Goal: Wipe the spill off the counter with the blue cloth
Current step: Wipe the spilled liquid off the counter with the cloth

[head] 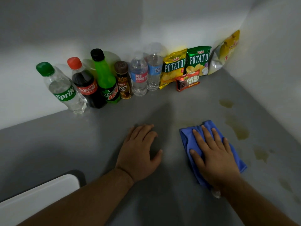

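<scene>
The right hand [215, 154] lies flat, fingers straight, pressing the blue cloth [185, 137] onto the grey counter [97, 144]. The left hand [138, 152] rests nearby, palm down, fingers relaxed, holding nothing. Yellowish spill [241, 131] patches sit right of the cloth. Bottles [104, 79] and snack bags [174, 67] line the back wall.

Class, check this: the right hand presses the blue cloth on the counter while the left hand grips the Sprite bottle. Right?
No: in the head view the left hand rests on the counter, apart from the Sprite bottle; the rest holds.
</scene>
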A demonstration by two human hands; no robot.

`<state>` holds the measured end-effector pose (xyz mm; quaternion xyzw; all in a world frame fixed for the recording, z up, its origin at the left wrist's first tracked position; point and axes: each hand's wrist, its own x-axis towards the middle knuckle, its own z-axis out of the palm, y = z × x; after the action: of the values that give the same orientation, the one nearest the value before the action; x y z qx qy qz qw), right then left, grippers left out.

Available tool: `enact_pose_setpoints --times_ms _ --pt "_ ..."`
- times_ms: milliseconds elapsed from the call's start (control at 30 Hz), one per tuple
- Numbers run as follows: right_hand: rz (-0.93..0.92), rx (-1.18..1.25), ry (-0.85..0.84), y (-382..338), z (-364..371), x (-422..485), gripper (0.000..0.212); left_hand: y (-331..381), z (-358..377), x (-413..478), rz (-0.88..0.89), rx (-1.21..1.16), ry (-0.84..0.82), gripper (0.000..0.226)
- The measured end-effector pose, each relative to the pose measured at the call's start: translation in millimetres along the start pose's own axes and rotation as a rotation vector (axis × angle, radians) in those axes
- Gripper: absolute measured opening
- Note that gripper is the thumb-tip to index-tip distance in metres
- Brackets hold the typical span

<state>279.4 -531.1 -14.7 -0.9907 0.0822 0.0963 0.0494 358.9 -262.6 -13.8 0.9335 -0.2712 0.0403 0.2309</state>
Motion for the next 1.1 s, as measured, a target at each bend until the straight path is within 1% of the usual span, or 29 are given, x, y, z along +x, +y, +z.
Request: enact_pose_setpoints --times_ms 100,167,233,333,400,467,567,633,667,733,800,867,967,1033,1100 --pt "0.08 0.022 -0.002 -23 -7 31 0.074 -13 -8 17 -0.026 0.041 -0.016 0.055" --pt "0.077 0.015 -0.013 -41 -8 41 0.072 -20 -12 28 -0.051 0.086 -0.039 0.061" --pt "0.002 -0.001 -0.023 -51 -6 37 0.07 -25 -12 35 -0.063 0.112 -0.062 0.063" --pt "-0.147 -0.019 -0.03 -38 0 20 0.071 -27 -6 37 -0.066 0.127 -0.059 0.062" --pt "-0.165 -0.027 -0.036 -22 -1 18 0.07 -28 -4 36 -0.061 0.121 -0.045 0.062" --pt "-0.089 -0.009 -0.015 -15 -4 27 0.07 -29 -3 36 -0.056 0.115 -0.035 0.062" --pt "0.056 0.035 0.014 -31 -9 59 0.069 -29 -2 36 -0.058 0.115 -0.036 0.062" --pt "0.079 0.036 0.015 -52 -12 77 0.068 -29 -3 36 -0.062 0.113 -0.031 0.061" --pt "0.049 0.026 0.016 -61 -12 81 0.067 -28 -2 36 -0.063 0.11 -0.026 0.061" --pt "-0.071 0.004 0.013 -69 -11 79 0.067 -29 -2 35 -0.063 0.1 -0.01 0.059" --pt "-0.197 0.013 -0.005 -59 -9 69 0.067 -30 0 35 -0.059 0.089 0.012 0.058" --pt "-0.247 0.053 -0.017 -41 -11 63 0.066 -30 1 35 -0.051 0.086 0.03 0.056" --pt "-0.148 0.069 -0.005 -31 -17 71 0.064 -30 2 35 -0.049 0.099 0.029 0.056" --pt "-0.07 0.072 0.026 -40 -19 88 0.06 -30 2 35 -0.053 0.103 0.022 0.056" --pt "-0.03 0.072 0.042 -56 -23 109 0.06 -30 2 35 -0.06 0.108 0.012 0.057"
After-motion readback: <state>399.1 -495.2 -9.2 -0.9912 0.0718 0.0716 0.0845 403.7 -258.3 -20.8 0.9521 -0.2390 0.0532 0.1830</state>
